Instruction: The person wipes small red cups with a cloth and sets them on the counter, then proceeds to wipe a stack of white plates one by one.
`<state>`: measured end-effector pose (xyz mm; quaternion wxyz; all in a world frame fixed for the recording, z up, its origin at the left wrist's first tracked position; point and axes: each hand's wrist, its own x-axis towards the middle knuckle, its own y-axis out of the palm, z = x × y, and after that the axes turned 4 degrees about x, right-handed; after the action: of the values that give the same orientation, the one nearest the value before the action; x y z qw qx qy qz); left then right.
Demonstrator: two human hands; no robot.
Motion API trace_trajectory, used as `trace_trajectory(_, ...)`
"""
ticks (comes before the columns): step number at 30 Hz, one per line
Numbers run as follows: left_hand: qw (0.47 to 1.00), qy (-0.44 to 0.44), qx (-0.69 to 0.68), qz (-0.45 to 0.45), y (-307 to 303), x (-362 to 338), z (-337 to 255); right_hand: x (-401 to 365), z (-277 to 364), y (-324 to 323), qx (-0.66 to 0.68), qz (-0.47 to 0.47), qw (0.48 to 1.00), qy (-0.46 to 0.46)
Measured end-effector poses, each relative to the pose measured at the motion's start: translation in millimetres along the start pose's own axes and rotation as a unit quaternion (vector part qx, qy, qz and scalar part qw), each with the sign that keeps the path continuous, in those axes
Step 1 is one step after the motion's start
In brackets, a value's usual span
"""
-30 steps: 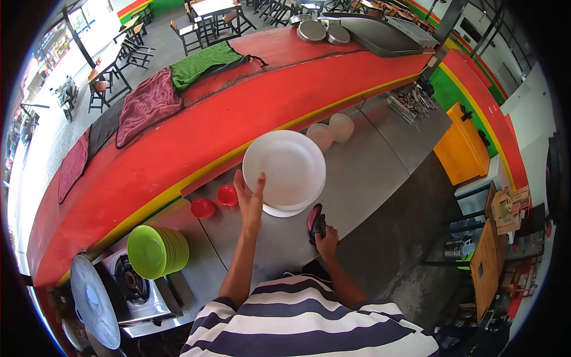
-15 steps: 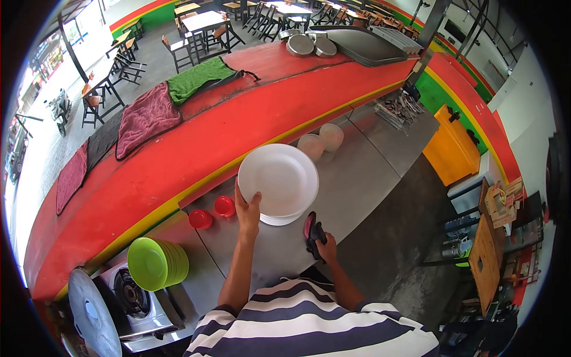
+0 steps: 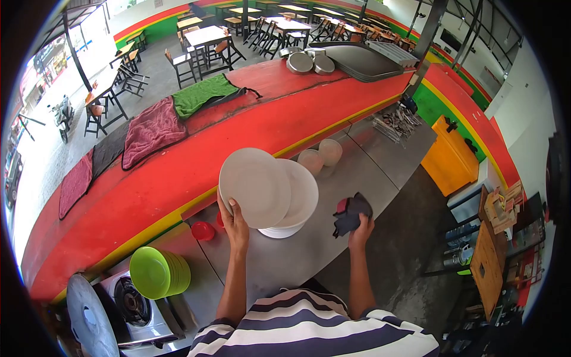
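My left hand grips the lower left edge of a white plate, which is tilted up and overlaps the left part of a stack of white plates on the metal counter. In my right hand is a bunched dark cloth with a bit of pink showing, held right of the stack. Two red cups are left of my left hand, one mostly hidden behind it. Just beyond the stack are two pale round bowls.
Green bowls are stacked beside a gas stove at the lower left. Cutlery lies at the counter's far right end. Cloths, tins and a black tray rest on the red ledge.
My left hand has moved slightly left with one plate, now apart from the stack. My right hand has risen to the right with the cloth, which is more spread out.
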<state>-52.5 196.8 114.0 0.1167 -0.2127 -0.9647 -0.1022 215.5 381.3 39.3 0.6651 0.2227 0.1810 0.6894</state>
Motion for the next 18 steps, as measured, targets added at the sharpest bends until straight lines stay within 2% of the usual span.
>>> trace_trajectory(4, 0.998, 0.053, 0.030, -0.008, 13.8, -4.9, -27.0, -14.2, 59.3, 87.7, -0.067, 0.100, 0.987, -0.105)
trace_trajectory(8, 0.998, 0.057, 0.004, 0.033, 31.7, -14.0, -48.0, -57.2, 68.1, 158.4, -0.092, 0.300, 0.943, -0.111)
trace_trajectory(9, 0.997, 0.056, 0.008, 0.059, 36.9, -19.8, -50.3, -62.5, 59.6, 171.6, -0.181, 0.353, 0.891, -0.221)
trace_trajectory(10, 0.995, 0.054, 0.012, 0.086, 41.9, -28.2, -52.1, -65.2, 53.1, 184.2, -0.267, 0.396, 0.817, -0.324)
trace_trajectory(11, 0.992, 0.054, 0.017, 0.113, 46.0, -36.6, -53.4, -65.4, 53.5, 198.0, -0.264, 0.449, 0.790, -0.322)
trace_trajectory(12, 0.996, 0.006, -0.013, 0.086, 49.2, -44.0, -53.1, -58.3, 50.5, 197.4, -0.268, 0.442, 0.788, -0.336)
trace_trajectory(15, 0.991, 0.009, 0.077, 0.109, 38.4, -53.5, -81.7, -31.3, 43.2, 190.7, -0.309, 0.385, 0.781, -0.382)
trace_trajectory(18, 0.993, 0.026, 0.062, 0.094, 35.5, -58.8, -84.4, -18.1, 31.3, 166.5, -0.342, 0.319, 0.799, -0.377)
